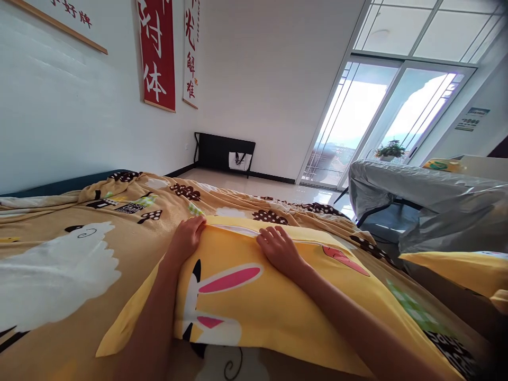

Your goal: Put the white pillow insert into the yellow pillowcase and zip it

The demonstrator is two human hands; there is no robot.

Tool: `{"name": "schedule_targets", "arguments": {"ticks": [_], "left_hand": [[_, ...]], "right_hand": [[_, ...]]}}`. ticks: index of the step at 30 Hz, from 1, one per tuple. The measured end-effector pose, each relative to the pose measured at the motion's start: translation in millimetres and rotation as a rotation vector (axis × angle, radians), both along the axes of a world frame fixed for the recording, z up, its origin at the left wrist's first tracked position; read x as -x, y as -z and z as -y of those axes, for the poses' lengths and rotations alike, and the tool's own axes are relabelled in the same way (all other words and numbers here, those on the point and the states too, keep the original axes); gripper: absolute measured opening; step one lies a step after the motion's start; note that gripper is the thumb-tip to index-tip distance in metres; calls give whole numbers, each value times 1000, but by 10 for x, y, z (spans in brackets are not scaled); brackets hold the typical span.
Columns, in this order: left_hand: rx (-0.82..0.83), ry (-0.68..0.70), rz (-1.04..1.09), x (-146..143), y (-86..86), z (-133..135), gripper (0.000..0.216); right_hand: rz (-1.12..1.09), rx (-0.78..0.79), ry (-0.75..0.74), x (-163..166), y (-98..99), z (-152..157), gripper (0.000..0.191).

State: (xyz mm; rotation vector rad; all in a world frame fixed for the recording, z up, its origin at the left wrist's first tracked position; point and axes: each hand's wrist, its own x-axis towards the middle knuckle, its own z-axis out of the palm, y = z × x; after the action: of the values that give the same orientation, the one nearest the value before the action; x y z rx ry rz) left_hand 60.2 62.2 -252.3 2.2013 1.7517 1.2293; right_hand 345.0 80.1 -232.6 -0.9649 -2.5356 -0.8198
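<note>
Hands first: your left hand grips the far left corner of the yellow pillowcase, fingers curled over its edge. Your right hand lies flat on the same far edge, fingers spread and grasping nothing, just beside the white strip that shows along the opening. The pillowcase, printed with a rabbit and a carrot, lies on the tan patterned quilt right before you. Well off to your right stands a piece of furniture under a grey cover.
</note>
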Motion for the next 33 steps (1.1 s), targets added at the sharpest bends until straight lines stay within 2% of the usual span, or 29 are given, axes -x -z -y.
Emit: {"name": "schedule_targets", "arguments": {"ticks": [3, 6, 12, 17, 21, 25, 27, 33], "left_hand": [[20, 38, -35, 62, -41, 51, 20], [78, 82, -57, 198, -55, 113, 15], [173, 21, 17, 435, -10, 170, 16], [177, 45, 70, 459, 11, 167, 16], [176, 26, 114, 441, 31, 135, 17], [210, 18, 169, 455, 90, 88, 39], [276, 16, 187, 493, 135, 72, 51], [440, 65, 224, 679, 272, 100, 73]], "right_hand": [[81, -63, -107, 7, -7, 89, 32], [128, 15, -133, 29, -40, 134, 26], [120, 142, -165, 143, -152, 136, 20], [91, 254, -157, 422, -218, 160, 20], [109, 270, -123, 756, -217, 154, 21], [-3, 388, -46, 982, -191, 108, 32], [-22, 440, -67, 1019, -152, 91, 39], [136, 385, -154, 1016, 1, 206, 44]]}}
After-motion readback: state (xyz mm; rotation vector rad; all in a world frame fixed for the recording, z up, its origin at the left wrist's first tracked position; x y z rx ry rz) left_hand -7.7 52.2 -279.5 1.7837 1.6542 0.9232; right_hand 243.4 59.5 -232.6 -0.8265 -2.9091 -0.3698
